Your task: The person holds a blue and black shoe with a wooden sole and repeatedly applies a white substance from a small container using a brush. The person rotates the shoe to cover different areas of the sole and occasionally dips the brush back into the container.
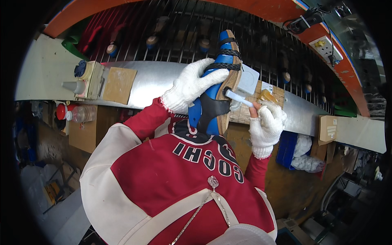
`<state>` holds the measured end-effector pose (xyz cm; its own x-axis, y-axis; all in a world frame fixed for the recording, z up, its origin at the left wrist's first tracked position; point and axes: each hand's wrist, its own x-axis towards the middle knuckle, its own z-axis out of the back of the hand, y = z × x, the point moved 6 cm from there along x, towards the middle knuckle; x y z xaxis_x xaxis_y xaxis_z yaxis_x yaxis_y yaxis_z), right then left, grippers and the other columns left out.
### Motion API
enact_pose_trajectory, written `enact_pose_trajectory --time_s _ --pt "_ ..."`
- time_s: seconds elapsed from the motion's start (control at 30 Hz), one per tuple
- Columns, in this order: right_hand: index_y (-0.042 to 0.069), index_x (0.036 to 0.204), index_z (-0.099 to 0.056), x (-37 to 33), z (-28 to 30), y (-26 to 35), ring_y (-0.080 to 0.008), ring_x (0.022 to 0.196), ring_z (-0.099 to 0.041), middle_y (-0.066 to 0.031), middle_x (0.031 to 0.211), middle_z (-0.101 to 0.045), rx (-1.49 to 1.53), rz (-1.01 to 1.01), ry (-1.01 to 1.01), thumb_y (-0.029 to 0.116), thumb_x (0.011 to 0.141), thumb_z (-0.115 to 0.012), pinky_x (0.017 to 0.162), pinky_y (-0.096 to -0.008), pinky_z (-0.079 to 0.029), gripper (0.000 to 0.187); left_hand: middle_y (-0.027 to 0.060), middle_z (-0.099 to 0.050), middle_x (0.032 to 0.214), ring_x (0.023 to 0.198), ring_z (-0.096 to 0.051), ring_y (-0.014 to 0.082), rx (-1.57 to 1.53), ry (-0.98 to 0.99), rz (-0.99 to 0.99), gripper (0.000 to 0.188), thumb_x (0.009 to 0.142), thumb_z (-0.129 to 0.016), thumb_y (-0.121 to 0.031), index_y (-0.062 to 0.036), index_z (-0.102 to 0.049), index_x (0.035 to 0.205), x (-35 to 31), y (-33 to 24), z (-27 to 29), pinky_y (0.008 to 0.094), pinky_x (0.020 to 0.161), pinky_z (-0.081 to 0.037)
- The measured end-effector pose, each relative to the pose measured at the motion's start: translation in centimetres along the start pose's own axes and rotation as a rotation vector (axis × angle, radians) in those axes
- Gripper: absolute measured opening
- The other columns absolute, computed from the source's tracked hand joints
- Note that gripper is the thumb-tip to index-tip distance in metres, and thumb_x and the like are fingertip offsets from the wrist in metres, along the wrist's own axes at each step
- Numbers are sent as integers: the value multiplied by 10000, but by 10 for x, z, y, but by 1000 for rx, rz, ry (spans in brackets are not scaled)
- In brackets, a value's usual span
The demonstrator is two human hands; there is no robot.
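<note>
My left hand (pixel 192 85), in a white knit glove, is closed around a blue shoe last (pixel 209 94). Black braided straps (pixel 225 66) and a wide black band (pixel 215 109) wrap the last, and its sole edge (pixel 233 77) faces right. Between the fingers of my gloved right hand (pixel 267 126) is a small brush (pixel 241 99) with a pale handle; one bare fingertip shows. The brush's dark tip touches the sole edge near the middle of the shoe. Just beyond that hand sits a container of amber stuff (pixel 267 96).
Beyond the metal ledge (pixel 151 79), a rack of rods (pixel 179 45) carries several lasts. A white box (pixel 248 79) stands right of the shoe. Farther left are a tan board (pixel 119 85) and a grey cone (pixel 74 86). A blue crate (pixel 286 149) sits lower right.
</note>
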<state>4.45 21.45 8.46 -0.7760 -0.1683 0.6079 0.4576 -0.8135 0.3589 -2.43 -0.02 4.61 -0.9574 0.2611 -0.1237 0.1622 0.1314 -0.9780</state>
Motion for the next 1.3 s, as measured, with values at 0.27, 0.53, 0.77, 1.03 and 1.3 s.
enact_pose_trajectory --time_s 0.27,0.53,0.77,1.03,1.3 --pt "109 907 -758 1 6 -11 -225 855 -592 -42 881 -677 73 -3 85 100 712 -843 820 -351 -401 213 132 -643 1233 1108 -612 154 108 23 -5 602 940 -695 -356 47 -529 1355 13 1 -1 303 972 -505" --pt "90 920 -768 -8 3 -19 -219 803 -589 -41 846 -670 195 -82 116 114 729 -839 780 -337 -430 206 133 -642 1240 1105 -615 154 80 39 27 601 944 -695 -342 53 -525 1364 16 3 -5 300 977 -502" --pt "80 899 -762 -17 7 -22 -218 813 -604 -42 839 -666 206 -84 184 113 719 -834 784 -332 -431 197 119 -640 1255 1096 -615 140 30 50 73 557 966 -668 -322 47 -534 1361 20 9 -7 291 984 -492" --pt "93 904 -767 -3 13 -26 -216 850 -613 -42 858 -672 127 -81 43 105 701 -843 803 -343 -430 217 113 -643 1249 1103 -604 133 -33 63 65 531 971 -657 -314 40 -546 1351 14 3 -19 292 986 -484" --pt "99 912 -767 1 15 -17 -215 821 -594 -35 855 -669 116 22 156 120 704 -843 793 -348 -394 222 122 -644 1242 1095 -613 152 63 93 51 569 943 -698 -323 47 -544 1346 10 4 -15 302 981 -496"
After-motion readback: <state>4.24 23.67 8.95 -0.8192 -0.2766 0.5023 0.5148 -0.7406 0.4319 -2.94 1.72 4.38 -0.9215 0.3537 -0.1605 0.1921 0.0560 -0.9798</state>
